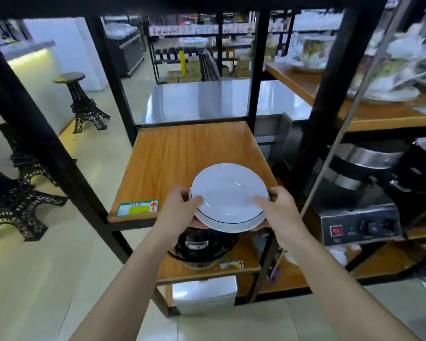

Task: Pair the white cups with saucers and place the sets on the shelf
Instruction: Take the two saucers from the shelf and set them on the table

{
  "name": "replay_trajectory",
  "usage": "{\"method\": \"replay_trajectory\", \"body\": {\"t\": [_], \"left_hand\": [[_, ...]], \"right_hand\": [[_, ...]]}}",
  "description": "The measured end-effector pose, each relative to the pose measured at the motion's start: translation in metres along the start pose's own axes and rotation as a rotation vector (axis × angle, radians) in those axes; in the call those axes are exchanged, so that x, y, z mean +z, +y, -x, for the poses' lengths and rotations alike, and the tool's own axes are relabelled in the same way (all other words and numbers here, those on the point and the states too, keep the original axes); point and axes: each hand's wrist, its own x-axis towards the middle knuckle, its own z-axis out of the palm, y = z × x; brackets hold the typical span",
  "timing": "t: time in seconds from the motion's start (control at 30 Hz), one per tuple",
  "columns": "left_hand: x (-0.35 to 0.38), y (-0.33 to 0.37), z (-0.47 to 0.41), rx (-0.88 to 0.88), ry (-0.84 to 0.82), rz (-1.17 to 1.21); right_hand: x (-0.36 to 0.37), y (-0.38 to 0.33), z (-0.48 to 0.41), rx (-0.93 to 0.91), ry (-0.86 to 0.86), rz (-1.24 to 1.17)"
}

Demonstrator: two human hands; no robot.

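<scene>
A stack of white saucers (229, 195) with a thin dark rim line hangs over the front right corner of a wooden shelf board (182, 148). My left hand (180, 210) grips its left edge, thumb on top. My right hand (278, 207) grips its right edge the same way. The stack tilts slightly toward me. No cup is in view. The shelf board itself carries nothing but a green and yellow price label (138, 207) at its front left.
Black metal uprights (253, 70) frame the shelf. A black appliance (202, 244) sits on the board below. A steel machine with knobs (359, 217) stands to the right. Wrapped dishes (384, 70) fill the upper right shelf. Eiffel-tower stools (84, 104) stand at left.
</scene>
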Motion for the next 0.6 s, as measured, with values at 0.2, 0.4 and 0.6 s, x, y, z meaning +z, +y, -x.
{"method": "replay_trajectory", "body": {"t": [0.2, 0.4, 0.6], "left_hand": [[0.032, -0.018, 0.083, 0.033, -0.045, -0.038], [0.066, -0.018, 0.132, 0.125, -0.177, -0.143], [0.130, -0.021, 0.206, 0.248, -0.410, -0.233]], "right_hand": [[-0.052, 0.030, 0.086, 0.023, 0.076, 0.003], [-0.094, 0.052, 0.153, 0.004, 0.297, -0.047], [-0.162, 0.085, 0.256, 0.037, 0.547, -0.150]]}}
